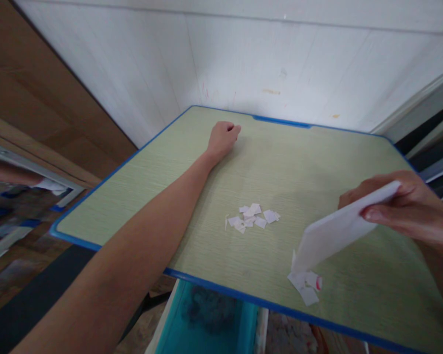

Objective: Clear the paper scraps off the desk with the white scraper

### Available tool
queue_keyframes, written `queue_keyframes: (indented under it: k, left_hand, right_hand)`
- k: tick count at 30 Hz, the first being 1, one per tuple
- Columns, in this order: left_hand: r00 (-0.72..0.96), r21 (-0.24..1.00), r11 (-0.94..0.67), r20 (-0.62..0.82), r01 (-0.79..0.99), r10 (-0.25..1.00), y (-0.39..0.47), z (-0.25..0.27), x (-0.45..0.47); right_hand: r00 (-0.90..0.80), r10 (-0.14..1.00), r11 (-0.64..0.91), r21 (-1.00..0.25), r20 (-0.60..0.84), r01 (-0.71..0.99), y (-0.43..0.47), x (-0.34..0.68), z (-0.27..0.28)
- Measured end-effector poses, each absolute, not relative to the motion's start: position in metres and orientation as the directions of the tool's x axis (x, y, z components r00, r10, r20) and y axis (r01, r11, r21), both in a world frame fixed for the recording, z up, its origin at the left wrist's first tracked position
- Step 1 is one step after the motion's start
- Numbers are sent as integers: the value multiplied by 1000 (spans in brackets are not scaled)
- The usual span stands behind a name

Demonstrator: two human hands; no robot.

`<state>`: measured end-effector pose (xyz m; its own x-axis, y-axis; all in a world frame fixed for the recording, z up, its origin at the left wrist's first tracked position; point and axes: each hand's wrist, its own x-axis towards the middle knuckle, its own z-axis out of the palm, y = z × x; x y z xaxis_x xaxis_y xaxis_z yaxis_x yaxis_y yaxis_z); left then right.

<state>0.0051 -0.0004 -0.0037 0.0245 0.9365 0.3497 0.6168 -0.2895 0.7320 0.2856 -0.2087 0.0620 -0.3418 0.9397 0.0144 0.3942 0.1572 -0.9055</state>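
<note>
My right hand (395,206) grips a flat white card (335,236) between thumb and fingers. The card is tilted, and its lower edge meets a small group of white paper scraps (308,294) near the table's front edge. One scrap in that group bears a red mark. My left hand (223,136) rests toward the back of the table, curled into a loose fist with no object visible in it. Between the two hands, closer to the front, lies a loose pile of small white paper pieces (251,215).
The pale green table (299,162) has a blue rim and stands against a white wall (273,59). Below its front edge is a teal bin (206,334) with dark contents. Brown cardboard (51,98) stands at the left, with part of another person's arm (13,173) below it.
</note>
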Motion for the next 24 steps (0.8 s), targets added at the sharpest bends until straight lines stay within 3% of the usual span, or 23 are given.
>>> queue_keyframes:
  k: [5,7,12,16,20,24]
  left_hand:
    - [19,741,-281,341,610,940,-3,-2,6]
    - [16,747,-278,338,604,941,-4,-1,6]
    - [22,748,-282,337,600,941,-3,-3,5]
    - [29,744,-293,346,600,938,-1,-4,5]
    - [29,745,-291,344,600,939,-1,-4,5]
    - [26,745,-292,347,600,938,-2,-4,5]
  right_hand:
    - [-473,868,49,-920,-153,388,-203,291,52]
    - [-511,847,48,-937,-146,347,-202,299,49]
    - [-333,938,40,-929,-91,368,-200,310,50]
    - [-323,935,-10,-923,-145,384,-199,304,51]
    - [-463,866,-5,-928,-191,373,-197,302,49]
    - [-731,663,65,-960,-163,273,-195,307,49]
